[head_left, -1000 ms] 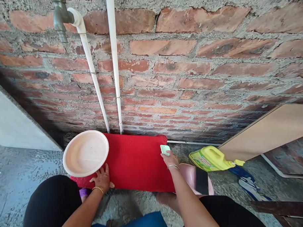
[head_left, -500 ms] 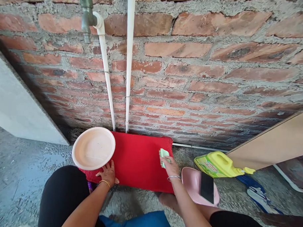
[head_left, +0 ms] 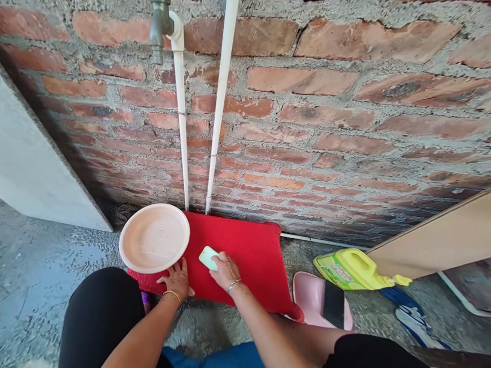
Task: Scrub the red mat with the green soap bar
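Head view: green brush (head_left: 208, 257) half-hidden under right hand (head_left: 225, 271)

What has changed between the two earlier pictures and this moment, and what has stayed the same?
The right hand, gripping the pale green scrub brush, has moved across the red mat from its right edge toward the left hand. The left hand stays pressed on the mat's near left edge, beside the pink plate. The plate, the yellow-green detergent jug and the pink scoop have not moved.
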The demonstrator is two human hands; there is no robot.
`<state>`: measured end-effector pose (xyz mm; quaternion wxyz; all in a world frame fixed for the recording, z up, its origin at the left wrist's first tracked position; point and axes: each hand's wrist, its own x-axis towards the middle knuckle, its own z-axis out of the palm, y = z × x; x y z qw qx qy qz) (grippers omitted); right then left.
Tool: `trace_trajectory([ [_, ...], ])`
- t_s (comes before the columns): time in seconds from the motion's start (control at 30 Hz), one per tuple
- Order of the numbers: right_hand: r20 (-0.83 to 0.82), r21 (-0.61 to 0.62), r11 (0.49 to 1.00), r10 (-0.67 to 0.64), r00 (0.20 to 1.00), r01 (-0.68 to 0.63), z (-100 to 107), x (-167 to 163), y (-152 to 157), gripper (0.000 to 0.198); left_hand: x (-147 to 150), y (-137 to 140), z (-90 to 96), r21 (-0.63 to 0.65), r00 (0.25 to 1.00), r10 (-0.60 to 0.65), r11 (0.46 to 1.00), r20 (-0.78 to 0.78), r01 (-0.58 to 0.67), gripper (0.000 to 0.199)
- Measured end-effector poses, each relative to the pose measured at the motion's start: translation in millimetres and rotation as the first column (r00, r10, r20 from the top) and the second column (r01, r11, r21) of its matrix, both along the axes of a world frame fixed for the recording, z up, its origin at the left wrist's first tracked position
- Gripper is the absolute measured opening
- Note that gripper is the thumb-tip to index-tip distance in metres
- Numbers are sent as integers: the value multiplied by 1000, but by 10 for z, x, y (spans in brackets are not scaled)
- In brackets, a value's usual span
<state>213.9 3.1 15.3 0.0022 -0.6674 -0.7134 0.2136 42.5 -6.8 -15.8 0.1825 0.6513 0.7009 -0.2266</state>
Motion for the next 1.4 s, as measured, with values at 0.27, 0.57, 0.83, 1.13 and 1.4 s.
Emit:
trace_trajectory([
  [0.27,-13,44,785,-619,786,618,-183,1694,-490,37,-5,-8,11,12,1000,-2,1000,7,2,121],
  [0.57,-100,50,766,-634,766,641,-45,1099,-514,40,2,-7,82,2,1000,-1,1000,-15,2,119],
  [0.83,-81,-22,989,-148,986,147,-38,-240,-260,47,-14,-28,72,44,1000,-18,999,-9,19,117],
  [1.13,5,-49,989,-138,990,138,-49,-33,-300,47,-17,-18,79,15,1000,-6,1000,10,6,114],
  [1.4,111,-49,702,-703,703,710,-7,1595,-766,49,-16,-4,37,4,1000,6,1000,9,-6,116],
])
